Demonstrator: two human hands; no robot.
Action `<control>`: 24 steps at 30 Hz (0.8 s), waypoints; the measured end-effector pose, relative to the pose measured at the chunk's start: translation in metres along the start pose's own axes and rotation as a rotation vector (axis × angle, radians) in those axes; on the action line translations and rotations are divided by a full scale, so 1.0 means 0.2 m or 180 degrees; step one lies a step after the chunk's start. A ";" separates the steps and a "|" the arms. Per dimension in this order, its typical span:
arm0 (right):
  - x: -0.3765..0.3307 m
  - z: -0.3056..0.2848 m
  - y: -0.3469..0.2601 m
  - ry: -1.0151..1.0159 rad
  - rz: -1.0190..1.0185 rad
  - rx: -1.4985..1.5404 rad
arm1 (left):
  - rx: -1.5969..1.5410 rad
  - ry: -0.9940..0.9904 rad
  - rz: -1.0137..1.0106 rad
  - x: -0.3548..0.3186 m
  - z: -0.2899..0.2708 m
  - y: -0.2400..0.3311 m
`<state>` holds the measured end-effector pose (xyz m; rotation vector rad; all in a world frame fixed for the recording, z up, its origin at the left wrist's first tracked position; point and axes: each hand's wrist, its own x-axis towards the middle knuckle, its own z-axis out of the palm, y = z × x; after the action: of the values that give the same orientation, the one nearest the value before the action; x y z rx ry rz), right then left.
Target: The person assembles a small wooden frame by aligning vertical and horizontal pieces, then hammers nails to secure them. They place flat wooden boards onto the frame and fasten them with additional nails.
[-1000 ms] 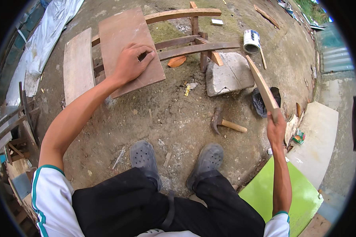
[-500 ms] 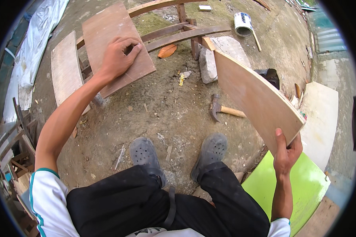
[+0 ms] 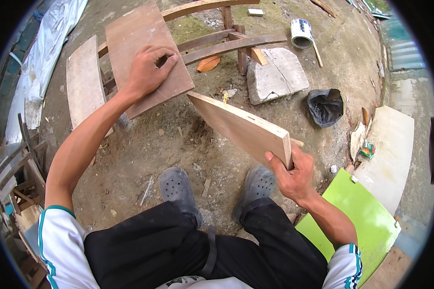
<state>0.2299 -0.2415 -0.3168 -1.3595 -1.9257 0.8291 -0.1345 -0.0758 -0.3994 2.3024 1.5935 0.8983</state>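
Note:
My left hand (image 3: 152, 70) rests on a brown plywood board (image 3: 135, 29), which lies across a curved wooden frame (image 3: 236, 45). Its fingers are curled and the thumb meets the index finger; whatever they may pinch is hidden. To the right, my right hand (image 3: 296, 176) grips the near end of a second plywood board (image 3: 236, 125), thumb on the face and fingers behind. This board is held on edge above the ground, its far end close to the first board's corner. A paler curved board (image 3: 84, 79) sits on the frame's left side.
A cracked concrete block (image 3: 277, 77), a black plastic bag (image 3: 325, 107) and a paint can (image 3: 301, 33) stand ahead right. A green panel (image 3: 357, 221) and a white sheet (image 3: 388, 154) lie at right. Wood scraps (image 3: 21, 178) crowd the left, near silver sheeting (image 3: 43, 62).
My right hand has swung its board leftward, bringing the far end near the first board. The hammer is now mostly hidden behind it. My left hand keeps its place on the first board.

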 end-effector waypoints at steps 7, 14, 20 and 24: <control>-0.03 0.00 0.00 0.0102 -0.0131 0.0078 | 0.0035 0.0014 0.0050 0.01 -0.01 0.00; 0.08 0.17 0.13 0.0280 0.0007 0.0344 | -0.0011 -0.0015 -0.0045 0.02 0.00 0.02; -0.03 0.43 0.34 0.0708 -0.0164 0.0866 | -0.0071 0.0052 0.0030 0.01 -0.01 0.01; -0.14 0.66 0.50 0.1213 -0.0608 0.1193 | -0.0010 0.0024 -0.0014 0.02 0.00 0.03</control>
<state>0.1894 -0.2599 -0.4791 -1.0049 -1.4884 0.7305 -0.1298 -0.0746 -0.3955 2.2953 1.5983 0.9090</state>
